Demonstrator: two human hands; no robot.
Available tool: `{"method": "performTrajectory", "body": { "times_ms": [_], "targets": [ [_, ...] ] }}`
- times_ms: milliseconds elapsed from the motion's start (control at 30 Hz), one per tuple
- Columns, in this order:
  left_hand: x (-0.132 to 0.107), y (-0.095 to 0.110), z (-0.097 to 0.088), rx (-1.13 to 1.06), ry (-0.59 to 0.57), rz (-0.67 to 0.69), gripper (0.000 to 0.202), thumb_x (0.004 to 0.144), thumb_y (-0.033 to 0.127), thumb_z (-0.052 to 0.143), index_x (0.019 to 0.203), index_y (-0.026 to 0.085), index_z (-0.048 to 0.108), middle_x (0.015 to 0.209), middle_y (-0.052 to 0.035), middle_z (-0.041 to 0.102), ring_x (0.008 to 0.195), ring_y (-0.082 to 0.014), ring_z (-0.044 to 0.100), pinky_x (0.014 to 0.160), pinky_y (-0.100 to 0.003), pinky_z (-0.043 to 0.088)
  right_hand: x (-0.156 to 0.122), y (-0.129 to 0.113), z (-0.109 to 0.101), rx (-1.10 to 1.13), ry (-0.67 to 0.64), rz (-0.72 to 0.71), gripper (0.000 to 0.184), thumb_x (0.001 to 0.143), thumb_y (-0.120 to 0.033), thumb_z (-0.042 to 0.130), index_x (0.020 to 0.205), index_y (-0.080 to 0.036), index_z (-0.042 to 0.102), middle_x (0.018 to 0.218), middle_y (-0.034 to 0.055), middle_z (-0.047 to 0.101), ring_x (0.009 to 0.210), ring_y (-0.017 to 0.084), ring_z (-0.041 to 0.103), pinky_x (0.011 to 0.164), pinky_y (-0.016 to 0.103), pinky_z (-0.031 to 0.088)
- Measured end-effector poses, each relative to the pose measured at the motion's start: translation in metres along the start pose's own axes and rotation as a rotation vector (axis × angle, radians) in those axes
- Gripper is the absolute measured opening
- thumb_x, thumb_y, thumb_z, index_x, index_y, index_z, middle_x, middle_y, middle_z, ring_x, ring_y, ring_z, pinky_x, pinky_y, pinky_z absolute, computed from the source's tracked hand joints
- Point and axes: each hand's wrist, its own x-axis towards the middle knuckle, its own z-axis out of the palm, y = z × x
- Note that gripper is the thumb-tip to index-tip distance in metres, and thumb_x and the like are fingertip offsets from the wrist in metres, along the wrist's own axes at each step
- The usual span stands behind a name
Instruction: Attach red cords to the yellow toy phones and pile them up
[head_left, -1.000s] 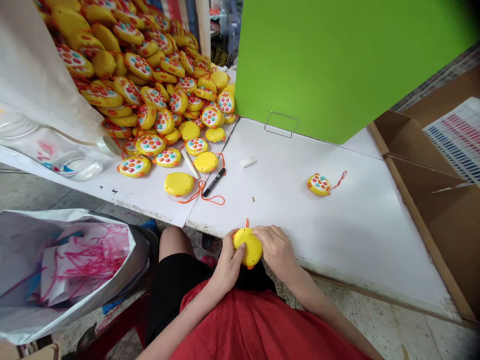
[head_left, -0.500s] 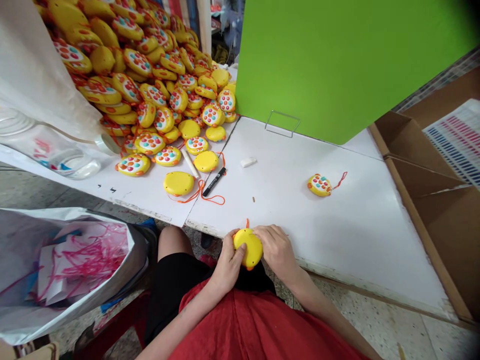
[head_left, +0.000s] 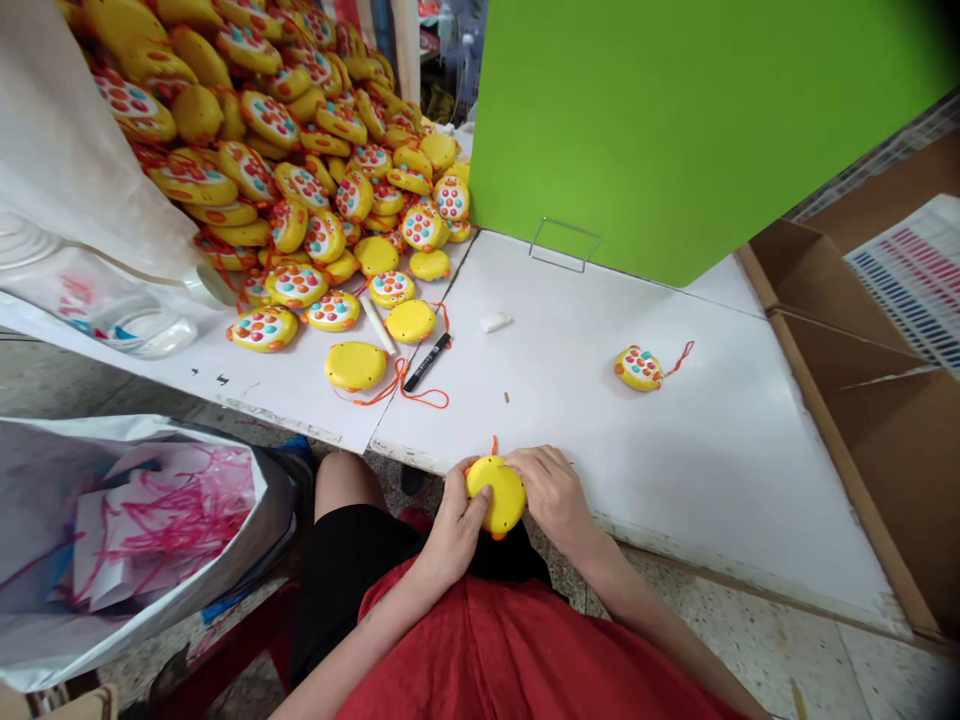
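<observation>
A yellow duck-shaped toy (head_left: 501,503) is held just over the table's near edge, its plain back with small dark holes turned up. My left hand (head_left: 459,515) is closed around its left side, thumb pressed on the back. An orange cord loop sticks out from the far end of the toy. My right hand (head_left: 551,492) is at the toy's upper right edge, fingers pinched together; what they grip, if anything, is too small to make out. The toy's button face is hidden underneath.
A large heap of similar toys (head_left: 322,235) fills the back left. A black marker (head_left: 427,362), a white stick (head_left: 379,326) and a white scrap (head_left: 496,322) lie on the table (head_left: 675,470). One toy (head_left: 639,369) lies at right. Cardboard boxes (head_left: 885,480) border the right; a bag (head_left: 274,520) stands at left.
The view has shifted very slightly. Both hands and the yellow toy stay in nearly the same place, with no clear change in grip.
</observation>
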Motion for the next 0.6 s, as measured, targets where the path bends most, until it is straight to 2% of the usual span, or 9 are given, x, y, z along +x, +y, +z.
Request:
{"method": "performTrajectory", "body": {
  "times_ms": [433, 600],
  "targets": [
    [-0.0002, -0.0001, -0.0011, 0.005, -0.007, -0.001, 0.046, 0.087, 0.040, 0.047, 0.125, 0.016, 0.040, 0.123, -0.0118, 0.049, 0.116, -0.0224, 0.045, 0.102, -0.037, 0.033, 0.0000, -0.0010, -0.0012, 0.038, 0.014, -0.003, 0.022, 0.094, -0.012, 0.042, 0.101, -0.019, 0.062, 0.096, 0.0069, 0.068, 0.088, 0.020, 0.059, 0.078, 0.038, 0.046],
    [0.0001, -0.0003, -0.0012, 0.018, 0.009, 0.008, 0.046, 0.086, 0.039, 0.048, 0.124, 0.015, 0.041, 0.122, -0.0130, 0.050, 0.115, -0.0243, 0.046, 0.101, -0.040, 0.034, 0.0002, -0.0011, -0.0016, 0.037, 0.018, 0.023, 0.022, 0.094, -0.012, 0.042, 0.101, -0.019, 0.062, 0.094, 0.0070, 0.068, 0.087, 0.021, 0.059, 0.078, 0.038, 0.046]
  ]
}}
